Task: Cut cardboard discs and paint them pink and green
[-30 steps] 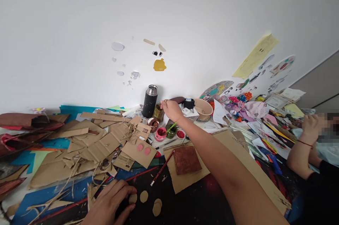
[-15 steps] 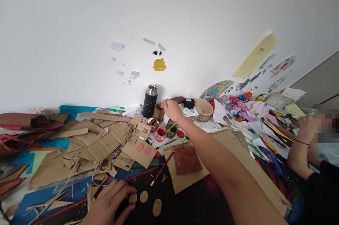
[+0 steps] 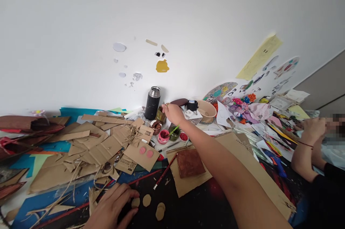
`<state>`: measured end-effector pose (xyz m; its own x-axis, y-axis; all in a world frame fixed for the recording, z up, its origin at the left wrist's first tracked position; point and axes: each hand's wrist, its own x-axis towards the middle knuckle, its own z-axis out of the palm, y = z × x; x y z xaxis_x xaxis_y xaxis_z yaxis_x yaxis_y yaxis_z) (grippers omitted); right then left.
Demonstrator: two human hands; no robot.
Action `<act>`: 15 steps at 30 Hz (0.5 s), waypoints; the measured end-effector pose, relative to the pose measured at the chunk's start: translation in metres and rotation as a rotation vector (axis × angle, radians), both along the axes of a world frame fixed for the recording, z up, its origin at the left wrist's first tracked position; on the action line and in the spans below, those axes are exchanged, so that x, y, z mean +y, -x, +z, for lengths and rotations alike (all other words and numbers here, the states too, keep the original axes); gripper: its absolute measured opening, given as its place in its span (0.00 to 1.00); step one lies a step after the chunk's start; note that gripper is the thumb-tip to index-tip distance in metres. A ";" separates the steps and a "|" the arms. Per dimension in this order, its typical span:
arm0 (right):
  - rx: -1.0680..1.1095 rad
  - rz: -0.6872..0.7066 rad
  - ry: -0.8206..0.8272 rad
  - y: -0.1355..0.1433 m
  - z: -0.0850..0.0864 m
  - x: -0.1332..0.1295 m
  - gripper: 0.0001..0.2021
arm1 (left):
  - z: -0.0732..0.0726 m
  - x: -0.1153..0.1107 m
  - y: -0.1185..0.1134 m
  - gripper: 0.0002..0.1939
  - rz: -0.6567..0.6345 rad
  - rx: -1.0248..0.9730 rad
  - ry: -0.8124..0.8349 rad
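My left hand (image 3: 114, 204) rests low on the dark work surface, thumb and fingers apart. Its fingertips touch or nearly touch a small round cardboard disc (image 3: 135, 203). Beside that lie another cardboard disc (image 3: 147, 200) and two overlapping discs (image 3: 160, 211). Far forward, my right hand (image 3: 174, 113) is closed in a pinch over a glass jar (image 3: 161, 115) with murky brownish contents. What the pinch holds is hidden. In front of it stand a brown paint pot (image 3: 156, 125), a pink-red paint pot (image 3: 164, 136) and a green paint pot (image 3: 175, 134) with a green stick.
A black flask (image 3: 152, 104) stands by the jar. A brown-painted square (image 3: 190, 163) lies on cardboard beside a paintbrush (image 3: 165, 171). Cardboard scraps (image 3: 94, 143) pile up on the left. At the right sit a blue glue gun (image 3: 278, 162) and another person's arm (image 3: 304, 157).
My right hand has shifted very slightly left over the jar. My left hand stays by the disc.
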<state>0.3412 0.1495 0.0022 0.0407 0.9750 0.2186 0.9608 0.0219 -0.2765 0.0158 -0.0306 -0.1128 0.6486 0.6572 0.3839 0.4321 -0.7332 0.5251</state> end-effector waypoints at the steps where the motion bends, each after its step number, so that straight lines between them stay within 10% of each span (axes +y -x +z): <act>1: -0.001 0.001 0.000 0.000 0.001 0.000 0.22 | 0.001 0.000 0.000 0.08 -0.001 -0.002 -0.006; 15: 0.018 -0.002 -0.016 0.000 0.002 0.002 0.24 | 0.000 0.000 0.000 0.07 0.009 0.005 -0.014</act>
